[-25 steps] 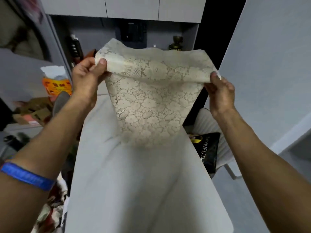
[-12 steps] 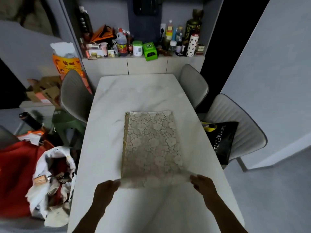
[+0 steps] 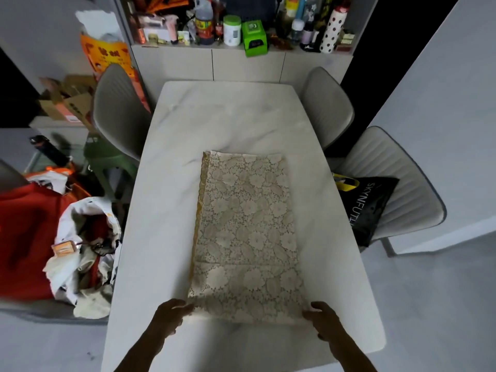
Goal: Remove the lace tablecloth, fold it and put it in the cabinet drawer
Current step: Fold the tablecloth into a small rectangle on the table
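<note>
A second ago held up by its top corners in front of the cabinet, the lace tablecloth now lies flat as a long folded strip on the white marble table, and both hands have come down to its near end. The left hand curls its fingers onto the near left corner of the lace; the right hand does the same at the near right corner. Whether either hand pinches the fabric or only presses it down cannot be told from here. From those two corners the cream floral cloth runs straight away from the person toward the middle of the table, with a golden edge showing along the side that leads off from the left hand, and a crosswise crease a short way beyond the fingers.

Past the far end of the cloth the tabletop is bare up to the low cabinet, whose top is crowded with bottles and a green box. Out beyond the right hand, a grey chair carries a black bag; another grey chair stands farther up that side. Out beyond the left hand stands a third grey chair, and nearer, a heap of red and white bags on the floor.
</note>
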Motion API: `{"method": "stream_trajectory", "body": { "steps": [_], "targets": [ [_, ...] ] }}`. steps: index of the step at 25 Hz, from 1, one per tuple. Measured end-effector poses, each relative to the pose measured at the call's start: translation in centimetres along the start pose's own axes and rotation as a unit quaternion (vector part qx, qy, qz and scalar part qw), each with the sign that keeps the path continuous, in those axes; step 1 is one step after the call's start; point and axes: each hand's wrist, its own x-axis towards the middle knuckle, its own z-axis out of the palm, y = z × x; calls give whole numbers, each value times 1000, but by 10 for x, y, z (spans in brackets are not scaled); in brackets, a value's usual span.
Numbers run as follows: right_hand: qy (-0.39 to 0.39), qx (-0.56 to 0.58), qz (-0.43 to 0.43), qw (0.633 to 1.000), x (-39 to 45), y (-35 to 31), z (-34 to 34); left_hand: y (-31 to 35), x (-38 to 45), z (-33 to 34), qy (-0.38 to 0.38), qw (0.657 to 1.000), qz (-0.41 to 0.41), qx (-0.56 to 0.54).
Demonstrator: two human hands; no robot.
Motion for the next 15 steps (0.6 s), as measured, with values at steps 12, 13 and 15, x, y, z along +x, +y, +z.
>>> {"method": "stream_trajectory", "body": {
  "steps": [12,13,15],
  "targets": [
    [9,-198,-188,962,96,-101,23,125,41,19,161,973,163,40],
    [21,-212,-211,954,104,-109,26,144,57,20,172,967,178,65],
    [48,-240,-266,932,116,-121,36,179,94,22,175,955,201,130]
  ]
}}
